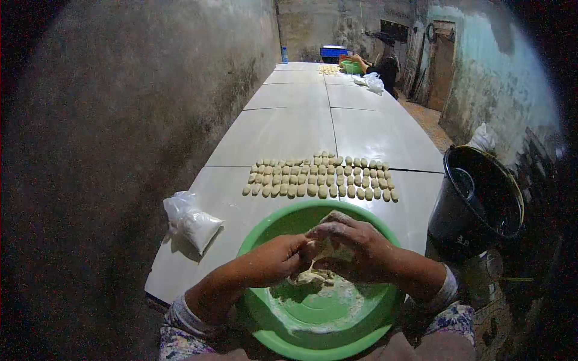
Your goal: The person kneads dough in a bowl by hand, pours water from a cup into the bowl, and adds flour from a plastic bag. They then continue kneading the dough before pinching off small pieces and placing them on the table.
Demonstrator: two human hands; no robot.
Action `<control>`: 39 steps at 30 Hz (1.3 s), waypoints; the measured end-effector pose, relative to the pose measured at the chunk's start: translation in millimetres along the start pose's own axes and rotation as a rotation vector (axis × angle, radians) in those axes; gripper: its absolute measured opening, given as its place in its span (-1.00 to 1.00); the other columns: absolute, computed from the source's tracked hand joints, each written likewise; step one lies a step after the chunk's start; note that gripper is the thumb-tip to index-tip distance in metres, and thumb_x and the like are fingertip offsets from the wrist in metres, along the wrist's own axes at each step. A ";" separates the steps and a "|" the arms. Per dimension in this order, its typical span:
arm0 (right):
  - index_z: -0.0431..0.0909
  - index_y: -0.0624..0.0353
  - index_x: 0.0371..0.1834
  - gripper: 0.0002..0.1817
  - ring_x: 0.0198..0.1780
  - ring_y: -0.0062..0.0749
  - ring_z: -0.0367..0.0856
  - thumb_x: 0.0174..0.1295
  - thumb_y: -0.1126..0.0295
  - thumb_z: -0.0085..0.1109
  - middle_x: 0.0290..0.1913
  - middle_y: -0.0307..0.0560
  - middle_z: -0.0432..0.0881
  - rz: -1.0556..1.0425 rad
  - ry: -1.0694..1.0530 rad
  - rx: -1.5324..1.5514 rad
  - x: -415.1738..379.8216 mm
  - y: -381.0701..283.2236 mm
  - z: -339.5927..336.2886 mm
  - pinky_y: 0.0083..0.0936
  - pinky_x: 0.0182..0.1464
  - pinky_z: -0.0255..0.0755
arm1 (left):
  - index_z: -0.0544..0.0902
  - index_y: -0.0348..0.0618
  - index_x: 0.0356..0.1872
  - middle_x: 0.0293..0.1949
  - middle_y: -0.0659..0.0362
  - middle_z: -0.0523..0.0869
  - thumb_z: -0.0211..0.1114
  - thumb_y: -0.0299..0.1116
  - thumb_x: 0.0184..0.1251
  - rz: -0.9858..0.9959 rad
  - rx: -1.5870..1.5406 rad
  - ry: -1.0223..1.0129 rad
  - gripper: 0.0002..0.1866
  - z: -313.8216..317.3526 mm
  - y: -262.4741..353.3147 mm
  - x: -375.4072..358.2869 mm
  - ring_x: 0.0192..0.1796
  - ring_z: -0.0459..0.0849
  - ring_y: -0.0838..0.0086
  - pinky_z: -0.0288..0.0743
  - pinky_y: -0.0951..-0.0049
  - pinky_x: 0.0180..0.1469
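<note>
Both my hands are close together over a wide green basin (pixel 337 346) dusted inside with white flour. The fingers of my left hand (pixel 286 259) are closed around a piece of pale dough (pixel 310 253). My right hand (pixel 352 243), floury on its back, curls over the same piece from the other side. Parts of the dough are hidden behind the fingers. Below them, floury dough bits (pixel 319 277) lie in the basin. Beyond its far rim, several rows of small oval dough pieces (pixel 319 179) lie on the white tiled table (pixel 289 132).
A plastic bag of white powder (pixel 195 224) lies at the table's left edge. To the right stands a large black bucket (pixel 448 210). At the far end a person (pixel 386 63) sits near a green basket (pixel 351 67), a blue crate (pixel 333 53) and more dough pieces.
</note>
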State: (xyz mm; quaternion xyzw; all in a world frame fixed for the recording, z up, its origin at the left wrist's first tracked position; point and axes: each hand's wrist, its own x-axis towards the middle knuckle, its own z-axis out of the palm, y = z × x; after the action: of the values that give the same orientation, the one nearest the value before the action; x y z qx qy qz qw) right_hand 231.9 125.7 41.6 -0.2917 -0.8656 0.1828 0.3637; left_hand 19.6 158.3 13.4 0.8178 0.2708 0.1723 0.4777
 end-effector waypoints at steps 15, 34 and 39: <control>0.62 0.17 -0.28 -0.86 -0.29 -0.15 0.62 0.07 0.50 0.28 -0.31 0.00 0.61 0.091 -0.060 0.141 -0.2 15.1 -3.1 -0.34 -0.19 0.52 | 0.45 -0.24 -0.10 -0.44 0.19 0.60 -0.26 0.02 0.55 -0.057 -0.193 -0.176 -0.50 -11.1 14.0 1.6 -0.40 0.59 0.53 0.48 0.46 -0.26; 0.50 0.31 -0.19 -0.78 -0.26 -0.52 0.56 0.34 0.33 0.07 -0.30 -0.02 0.58 0.450 0.051 0.287 1.5 13.2 -5.8 -0.49 -0.16 0.45 | 0.40 -0.20 -0.35 -0.53 0.24 0.50 -0.14 -0.14 0.55 -0.051 -0.172 -0.116 -0.65 -3.2 10.3 1.5 -0.47 0.54 0.55 0.46 0.44 -0.33; 0.49 0.24 -0.17 -0.61 -0.23 0.11 0.61 0.39 0.09 -0.08 -0.32 0.21 0.59 0.390 -0.311 -0.027 1.1 2.7 -6.0 -0.14 -0.17 0.46 | 0.44 -0.24 -0.21 -0.49 0.12 0.52 -0.11 -0.17 0.54 0.131 0.076 -0.049 -0.68 5.4 10.0 3.6 -0.41 0.55 0.39 0.45 0.37 -0.30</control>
State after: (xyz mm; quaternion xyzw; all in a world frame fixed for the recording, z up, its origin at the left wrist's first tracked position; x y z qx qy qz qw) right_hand 236.7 129.2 44.8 -0.4264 -0.8408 0.2807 0.1798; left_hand 28.1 152.8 19.6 0.8554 0.2112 0.1728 0.4404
